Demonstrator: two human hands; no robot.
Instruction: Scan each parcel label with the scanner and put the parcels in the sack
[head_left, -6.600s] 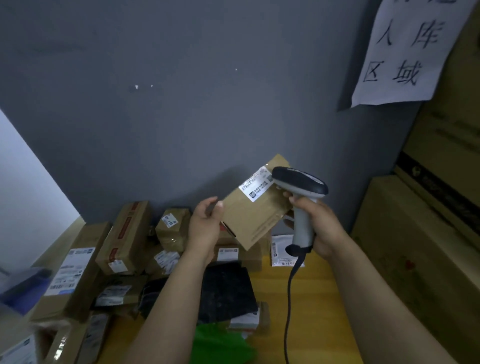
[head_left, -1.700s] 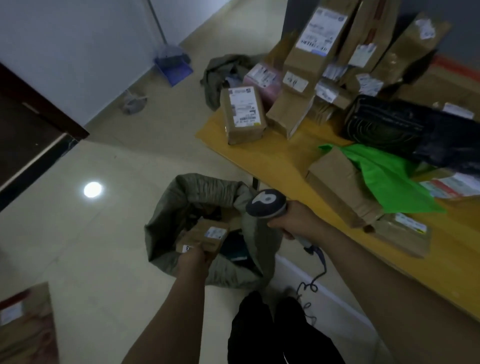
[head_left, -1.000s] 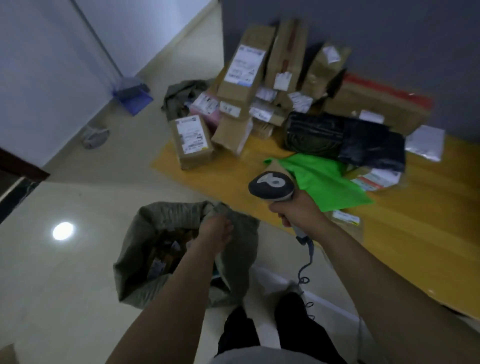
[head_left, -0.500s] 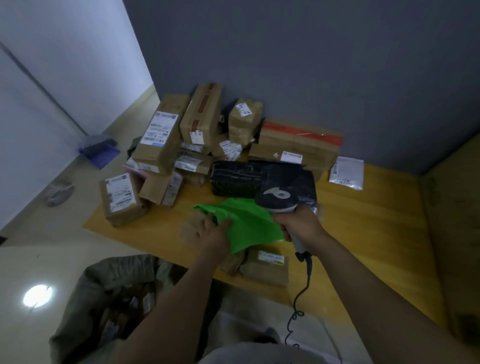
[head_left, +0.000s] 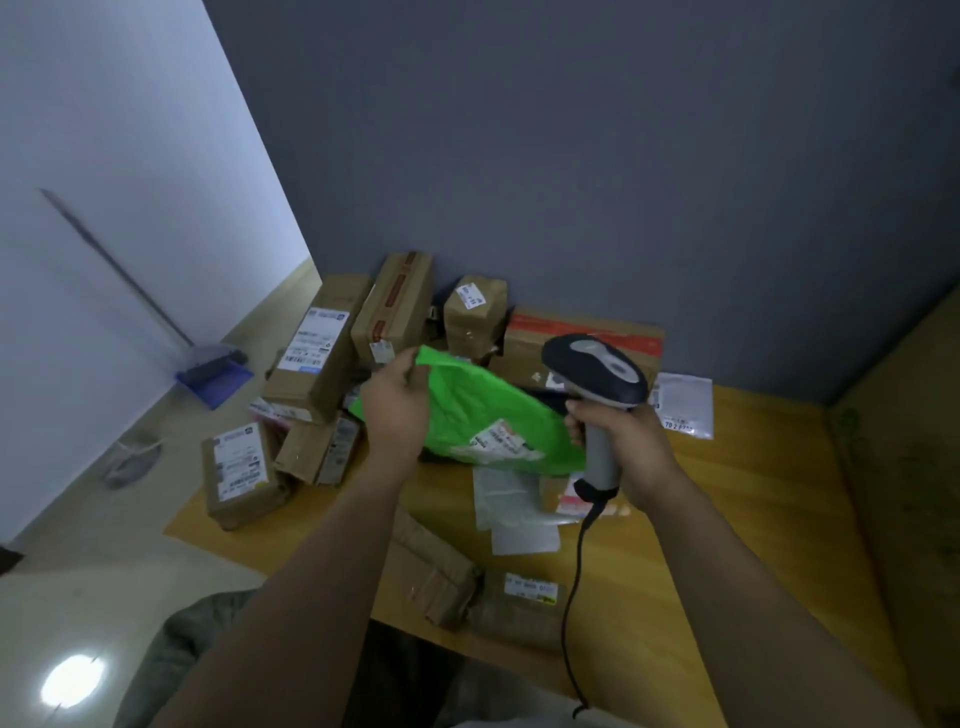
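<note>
Head view: the left grip pinched the far corner of the green parcel, held raised just left of the scanner. The right grip clasped the scanner handle. The label lay at the parcel's scanner-side end, below the scanner head.

A grey wall backs the wooden table; white wall left, floor perhaps tiled.

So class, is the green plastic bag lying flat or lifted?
Lifted: left hand holds the green plastic bag above the yellow wooden table.
</note>
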